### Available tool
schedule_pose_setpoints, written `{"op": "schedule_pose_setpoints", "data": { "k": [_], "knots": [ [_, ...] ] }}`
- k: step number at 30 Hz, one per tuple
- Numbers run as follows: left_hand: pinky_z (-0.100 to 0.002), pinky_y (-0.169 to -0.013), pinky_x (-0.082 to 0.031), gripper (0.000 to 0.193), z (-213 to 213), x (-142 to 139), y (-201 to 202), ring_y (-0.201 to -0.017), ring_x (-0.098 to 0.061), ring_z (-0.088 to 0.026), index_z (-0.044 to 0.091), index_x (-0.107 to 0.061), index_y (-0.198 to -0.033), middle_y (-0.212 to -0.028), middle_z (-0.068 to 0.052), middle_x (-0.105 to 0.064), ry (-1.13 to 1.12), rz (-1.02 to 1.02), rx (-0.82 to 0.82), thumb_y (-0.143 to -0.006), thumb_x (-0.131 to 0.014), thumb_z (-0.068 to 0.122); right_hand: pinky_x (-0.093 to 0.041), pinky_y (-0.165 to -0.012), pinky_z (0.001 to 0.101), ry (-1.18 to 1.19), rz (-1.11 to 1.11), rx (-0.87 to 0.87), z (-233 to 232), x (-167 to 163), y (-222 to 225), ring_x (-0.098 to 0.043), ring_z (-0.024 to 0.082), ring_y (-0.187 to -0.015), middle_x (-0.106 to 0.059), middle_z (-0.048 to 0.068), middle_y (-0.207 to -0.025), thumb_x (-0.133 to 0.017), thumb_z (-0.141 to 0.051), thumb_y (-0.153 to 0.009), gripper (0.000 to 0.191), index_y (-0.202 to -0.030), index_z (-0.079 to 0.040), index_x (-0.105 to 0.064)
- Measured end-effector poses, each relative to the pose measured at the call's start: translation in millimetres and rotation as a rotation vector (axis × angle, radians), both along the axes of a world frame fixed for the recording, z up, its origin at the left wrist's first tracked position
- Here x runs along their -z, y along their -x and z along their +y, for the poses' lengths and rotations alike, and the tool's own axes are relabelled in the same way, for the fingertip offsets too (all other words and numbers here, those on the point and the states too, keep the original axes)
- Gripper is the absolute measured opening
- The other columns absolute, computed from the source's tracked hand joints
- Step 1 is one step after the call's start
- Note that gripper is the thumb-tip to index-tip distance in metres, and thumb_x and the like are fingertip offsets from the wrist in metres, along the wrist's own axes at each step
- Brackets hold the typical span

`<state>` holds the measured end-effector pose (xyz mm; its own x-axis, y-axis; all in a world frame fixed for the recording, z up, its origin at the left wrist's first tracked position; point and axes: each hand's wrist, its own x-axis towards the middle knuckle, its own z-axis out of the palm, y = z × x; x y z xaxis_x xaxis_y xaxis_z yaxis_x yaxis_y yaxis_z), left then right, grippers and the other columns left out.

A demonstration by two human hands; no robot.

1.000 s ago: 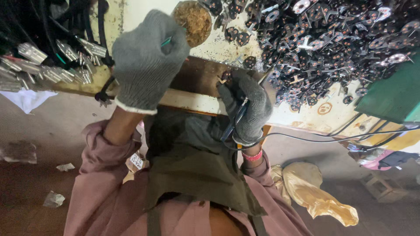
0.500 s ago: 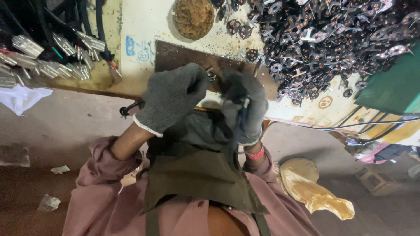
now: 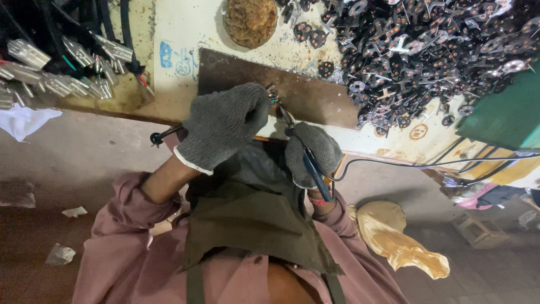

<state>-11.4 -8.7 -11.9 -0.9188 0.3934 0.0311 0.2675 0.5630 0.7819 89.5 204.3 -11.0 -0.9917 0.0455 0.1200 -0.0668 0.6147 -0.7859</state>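
Soldering iron (image 3: 306, 155), that's what we had in our right hand (image 3: 312, 153), glove wrapped fully closed round its dark handle, tip poking up and left past the knuckles. Its cable (image 3: 405, 164) trailed off to the right from under that fist. Wrist was bent upward, forearm coming up out of the pink sleeve, close against the apron (image 3: 253, 214).

Our left hand (image 3: 225, 126) sat just left of the iron's tip, forearm angled up from lower left, grey knit glove curled over with the back of the hand facing us. Fingers were bunched shut near a small metal part (image 3: 274, 94) right where the tip met it, but we couldn't really tell how the pinch sat, since the glove hid it. A thin dark rod (image 3: 166, 134) stuck out to the left from under that hand.

Both hands hovered over a brown metal plate (image 3: 315, 98) lying just beyond the fingers. Further up from the grip sat a round brownish sponge-like pad (image 3: 250, 21), and up to the right of the iron a big heap of black connector pieces (image 3: 427, 50). Way off left of the left hand, bundles of silvery terminals (image 3: 56, 73).
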Motion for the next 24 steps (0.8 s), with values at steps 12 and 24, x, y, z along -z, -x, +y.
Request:
{"op": "schedule_pose_setpoints", "data": {
  "k": [12,24],
  "knots": [
    [-0.042,-0.07,-0.057,0.01,3.8,-7.7,4.2,-0.081,-0.073,-0.029,0.016,-0.069,-0.105,-0.103,-0.005,-0.074,-0.08,-0.056,-0.033,-0.096,-0.069,0.021,-0.062,-0.086,0.037,0.022,-0.022,0.131,-1.2,6.0,-4.5,-0.078,0.027,-0.091,-0.076,0.014,-0.101,-0.076,-0.005,-0.09,0.022,-0.111,-0.001,-0.069],
    [-0.046,-0.062,-0.054,0.007,6.7,-5.1,5.3,-0.076,-0.069,-0.032,0.015,-0.065,-0.1,-0.1,-0.006,-0.072,0.044,-0.029,0.066,-0.098,-0.068,0.021,-0.06,-0.087,0.0394,-0.091,0.04,0.09,1.4,16.4,-8.0,-0.076,0.031,-0.09,-0.075,0.014,-0.1,-0.078,-0.006,-0.087,0.022,-0.106,-0.003,-0.068]
  ]
}}
